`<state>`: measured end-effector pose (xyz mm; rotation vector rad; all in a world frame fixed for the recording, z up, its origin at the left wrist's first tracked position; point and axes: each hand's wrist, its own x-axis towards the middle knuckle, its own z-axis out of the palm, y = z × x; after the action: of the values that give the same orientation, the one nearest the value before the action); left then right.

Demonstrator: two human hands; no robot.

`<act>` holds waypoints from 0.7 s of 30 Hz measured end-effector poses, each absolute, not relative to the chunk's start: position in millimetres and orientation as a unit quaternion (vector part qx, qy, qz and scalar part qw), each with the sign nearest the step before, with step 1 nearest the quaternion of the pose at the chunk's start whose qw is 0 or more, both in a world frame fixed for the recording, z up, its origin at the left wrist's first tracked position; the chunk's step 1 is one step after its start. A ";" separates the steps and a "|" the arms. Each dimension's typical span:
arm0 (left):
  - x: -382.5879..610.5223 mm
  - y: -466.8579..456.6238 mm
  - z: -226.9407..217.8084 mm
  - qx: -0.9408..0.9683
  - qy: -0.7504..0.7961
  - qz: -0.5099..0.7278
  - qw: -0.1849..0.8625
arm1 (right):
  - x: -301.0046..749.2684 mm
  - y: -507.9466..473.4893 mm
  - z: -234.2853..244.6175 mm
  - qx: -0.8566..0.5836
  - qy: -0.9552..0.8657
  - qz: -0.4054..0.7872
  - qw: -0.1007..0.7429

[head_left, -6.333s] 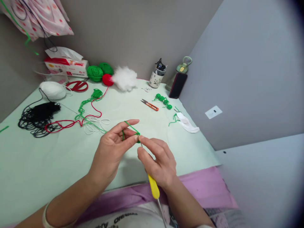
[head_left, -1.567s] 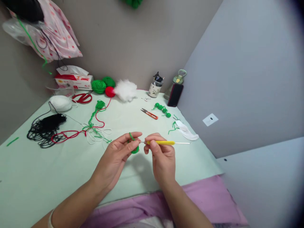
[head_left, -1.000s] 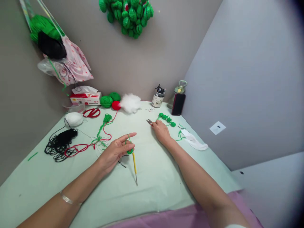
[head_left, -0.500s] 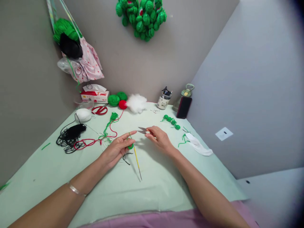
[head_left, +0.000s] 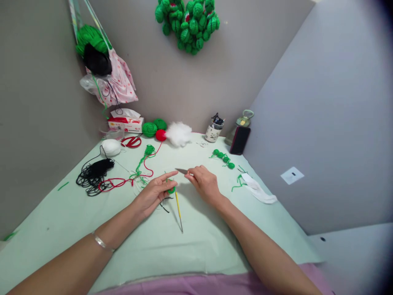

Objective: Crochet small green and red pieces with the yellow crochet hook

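My left hand (head_left: 156, 191) pinches a small green crocheted piece (head_left: 171, 190), its index finger stretched out to the right. A crochet hook (head_left: 179, 209) with a yellow grip slants down from that piece, its metal tip low over the table. Short green yarn shows above the fingers. My right hand (head_left: 203, 183) is closed around small scissors (head_left: 182, 170); their blades are together and point left, close to the left index fingertip. The scissors' handles are mostly hidden by my fingers.
Left lie black yarn (head_left: 97, 174), a white yarn ball (head_left: 111, 147) and red-handled scissors (head_left: 131, 141). Behind are green yarn balls (head_left: 150, 129) and white stuffing (head_left: 179, 134). Small green balls (head_left: 224, 158), white cloth (head_left: 258, 189) and a phone (head_left: 240, 140) sit right.
The scissors in my right hand have gone from blades apart to blades together. My left hand still holds the green piece with the hook. The whole view has shifted slightly.
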<state>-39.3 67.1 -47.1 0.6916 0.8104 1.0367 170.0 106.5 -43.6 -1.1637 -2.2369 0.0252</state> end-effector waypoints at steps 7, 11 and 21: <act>-39.4 67.3 -49.7 0.321 0.401 0.527 0.677 | 157.5 91.4 -36.7 -0.439 -0.821 0.169 0.323; -38.8 68.0 -50.9 0.334 0.412 0.542 0.652 | 143.3 81.3 -37.9 -0.338 -0.688 0.582 0.270; -37.2 66.6 -49.4 0.393 0.450 0.523 0.608 | 168.0 106.6 -31.1 -0.438 -0.595 0.503 0.448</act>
<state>-37.2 66.6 -49.4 0.9079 1.0398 1.2088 168.0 106.6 -31.1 -1.0846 -1.4719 1.2446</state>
